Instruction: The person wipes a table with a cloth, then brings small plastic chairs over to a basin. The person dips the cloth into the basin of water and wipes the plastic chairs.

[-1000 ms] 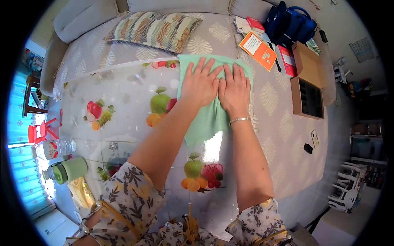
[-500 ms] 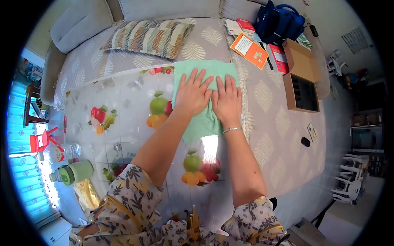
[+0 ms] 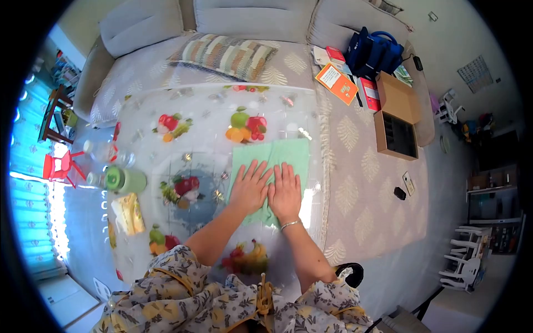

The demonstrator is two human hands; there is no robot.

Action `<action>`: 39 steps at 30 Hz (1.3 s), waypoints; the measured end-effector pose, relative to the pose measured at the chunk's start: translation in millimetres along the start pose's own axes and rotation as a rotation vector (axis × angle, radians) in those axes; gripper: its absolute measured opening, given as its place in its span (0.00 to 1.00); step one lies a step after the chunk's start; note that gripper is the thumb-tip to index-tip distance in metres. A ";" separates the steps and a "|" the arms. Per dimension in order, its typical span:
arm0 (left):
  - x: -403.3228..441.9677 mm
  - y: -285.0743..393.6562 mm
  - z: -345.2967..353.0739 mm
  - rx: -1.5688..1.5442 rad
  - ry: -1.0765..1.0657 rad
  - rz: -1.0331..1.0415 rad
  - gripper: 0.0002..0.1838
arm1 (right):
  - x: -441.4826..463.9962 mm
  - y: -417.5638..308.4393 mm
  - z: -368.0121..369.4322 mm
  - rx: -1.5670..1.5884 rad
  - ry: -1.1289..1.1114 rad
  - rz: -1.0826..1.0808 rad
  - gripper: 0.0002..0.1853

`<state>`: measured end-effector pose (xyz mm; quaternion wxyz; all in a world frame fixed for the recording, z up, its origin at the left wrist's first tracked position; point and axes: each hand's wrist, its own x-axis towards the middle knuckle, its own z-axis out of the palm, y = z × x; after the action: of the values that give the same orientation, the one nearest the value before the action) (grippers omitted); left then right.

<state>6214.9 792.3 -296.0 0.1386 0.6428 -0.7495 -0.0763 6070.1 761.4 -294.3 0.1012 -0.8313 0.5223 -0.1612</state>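
Resting flat on one green cloth (image 3: pixel 294 158), your two hands, the left (image 3: pixel 250 188) and the right (image 3: pixel 285 191), are side by side with their fingers stretched out straight. They lie loose on top of it, not clenched and not grasping it. One thin bracelet (image 3: pixel 290 224) is on your right wrist, at the near edge of the cloth. The cloth is spread out on one table (image 3: pixel 211 119), with some wrinkles near your hands. At least six fruit pictures are on the table around the cloth.

Nearer to you than the cloth, off to its right, is one round black thing (image 3: pixel 355 273), partly hidden. Left of the cloth you have one yellow and white packet (image 3: pixel 129 213), then one green bottle (image 3: pixel 133 180). Farther left of the cloth is one red stool (image 3: pixel 55 166).

Well to the right of the cloth are one small black thing (image 3: pixel 399 193) and one flat, pale thing (image 3: pixel 409 184). Beyond the cloth, on its right, you see one open brown box (image 3: pixel 397 102), one orange book (image 3: pixel 337 83) and one blue bag (image 3: pixel 377 53). Beyond the cloth, a bit left, lies one striped pillow (image 3: pixel 222 55).
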 end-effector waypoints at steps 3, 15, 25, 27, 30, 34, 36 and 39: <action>-70.0 6.1 -13.8 -0.005 -0.066 -0.028 0.29 | -59.0 -34.9 -2.9 0.046 -0.039 -0.025 0.30; -297.5 -4.8 -45.6 -0.008 -0.124 -0.140 0.30 | -221.8 -149.0 -1.3 0.171 -0.277 -0.220 0.32; -219.9 -99.2 -65.3 0.028 0.079 -0.288 0.26 | -94.8 -195.9 43.5 0.069 -0.178 -0.265 0.30; -196.5 -122.8 -69.9 0.012 0.121 -0.291 0.26 | -63.5 -204.6 56.9 0.063 -0.140 -0.280 0.29; -164.8 -154.3 -72.1 0.040 0.155 -0.317 0.26 | -20.3 -213.9 73.1 0.050 -0.125 -0.300 0.30; -117.2 -198.7 -76.6 0.071 0.219 -0.365 0.26 | 44.1 -228.2 92.9 0.033 -0.111 -0.317 0.30; -89.6 -222.4 -77.7 0.083 0.240 -0.402 0.26 | 80.2 -234.7 106.5 0.040 -0.062 -0.333 0.29; -51.6 -257.0 -69.9 0.116 0.284 -0.480 0.25 | 137.7 -243.9 128.1 0.062 -0.016 -0.389 0.28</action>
<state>6485.5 805.9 -310.4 0.1833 0.8129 -0.5521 0.0270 6377.2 743.2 -308.7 0.0977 -0.9142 0.3459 -0.1870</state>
